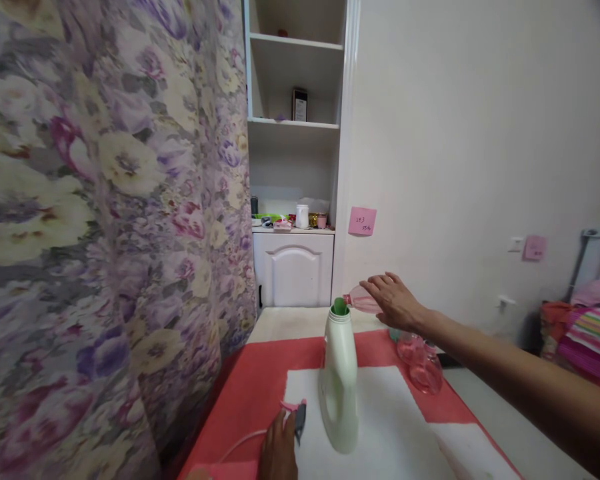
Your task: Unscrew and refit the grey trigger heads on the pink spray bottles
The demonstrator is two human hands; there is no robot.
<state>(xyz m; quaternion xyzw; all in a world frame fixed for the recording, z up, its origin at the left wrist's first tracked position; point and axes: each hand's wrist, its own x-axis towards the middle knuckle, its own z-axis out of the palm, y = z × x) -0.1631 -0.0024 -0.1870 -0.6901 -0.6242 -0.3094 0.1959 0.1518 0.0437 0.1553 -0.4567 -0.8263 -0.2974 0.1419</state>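
Observation:
My right hand [393, 299] is closed round a clear bottle [363, 300] tipped nearly on its side. The bottle's neck points left and meets the green spout [339, 307] of a pale green jug [340, 393]; I cannot tell whether liquid is flowing. The jug stands upright on a white sheet [385, 413], its handle side towards me. At the bottom, my left hand [280, 450] grips a pink and grey trigger spray head [300, 417], left of the jug's base. A thin pale tube trails left from it. My left fingers are partly hidden behind the hand.
Clear bottles [425, 373] stand at the table's right edge on the red cloth [250, 387]. A floral curtain [145, 200] hangs close on the left. Behind the table are a white cabinet [294, 270] with shelves and a wall bearing a pink note [363, 221]. Bedding [593, 327] lies far right.

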